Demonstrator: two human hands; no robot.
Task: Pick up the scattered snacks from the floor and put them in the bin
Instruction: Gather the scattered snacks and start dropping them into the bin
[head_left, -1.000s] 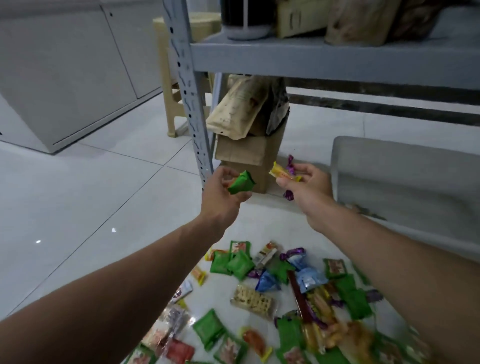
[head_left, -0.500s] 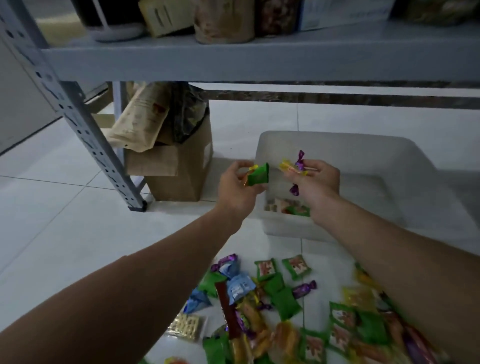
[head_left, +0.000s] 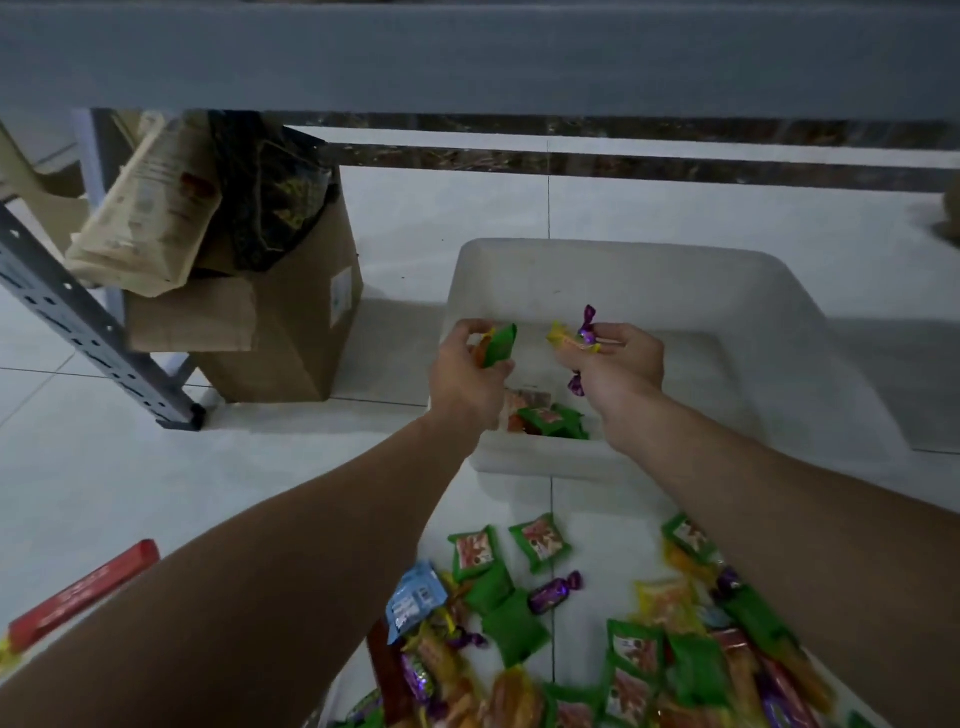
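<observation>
A white plastic bin (head_left: 623, 270) stands on the tiled floor under a grey shelf. A few packets (head_left: 545, 418) lie in its near left corner. My left hand (head_left: 467, 374) grips a green packet (head_left: 500, 344) with an orange one behind it, over the bin's left edge. My right hand (head_left: 621, 366) holds a yellow packet (head_left: 566, 339) and purple wrapped candies (head_left: 587, 327) above the bin's inside. Several scattered snacks (head_left: 519, 613), green, purple, blue and yellow, lie on the floor in front of the bin.
A cardboard box (head_left: 291, 322) with paper bags (head_left: 150, 208) stands left of the bin, beside the grey rack leg (head_left: 93, 332). The shelf board (head_left: 467, 52) spans the top of the view. A red bar-shaped pack (head_left: 83, 592) lies on the floor at the far left.
Both hands have carried their snacks to the right and forward, from beside the box to over the bin. The view has swung right and down, bringing the whole bin into sight.
</observation>
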